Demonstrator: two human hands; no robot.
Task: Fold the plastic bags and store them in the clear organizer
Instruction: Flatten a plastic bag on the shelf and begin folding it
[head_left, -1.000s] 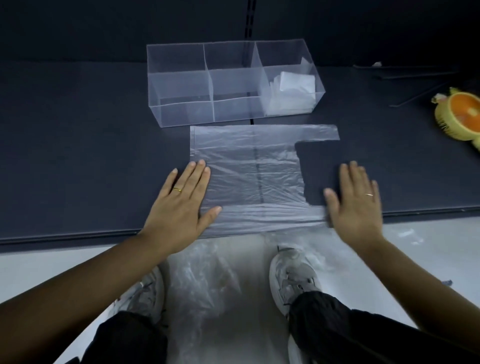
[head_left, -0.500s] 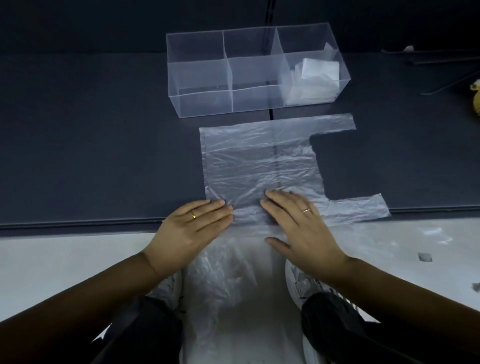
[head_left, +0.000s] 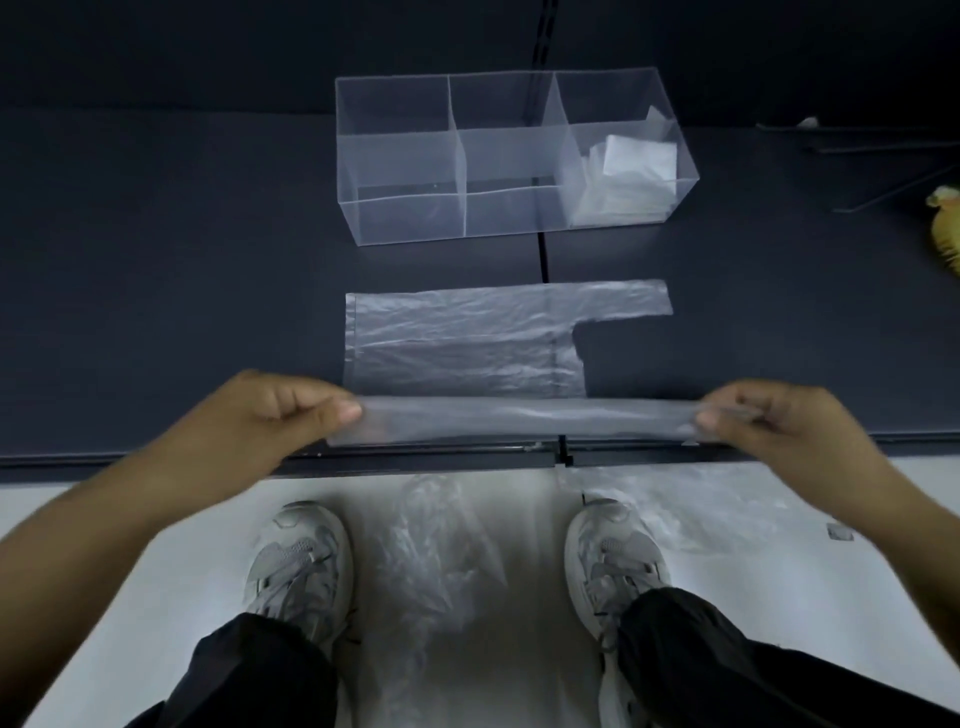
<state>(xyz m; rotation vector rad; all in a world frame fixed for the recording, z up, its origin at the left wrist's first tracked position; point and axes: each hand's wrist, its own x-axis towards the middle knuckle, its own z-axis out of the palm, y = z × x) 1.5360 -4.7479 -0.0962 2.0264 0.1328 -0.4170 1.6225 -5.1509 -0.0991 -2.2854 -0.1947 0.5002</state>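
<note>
Pinching translucent plastic bag (head_left: 467, 338) near edge, left hand (head_left: 280, 415) and right hand (head_left: 769, 421) grip lifted fold

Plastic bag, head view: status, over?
Left hand and right hand pinch the near edge of the plastic bag, lifted for a fold. Clear organizer behind, folded bags in its right compartment. Nothing between.

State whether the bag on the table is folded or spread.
Partly folded: the left hand and right hand pinch the near edge of the plastic bag, turned into a strip; the rest lies flat.
</note>
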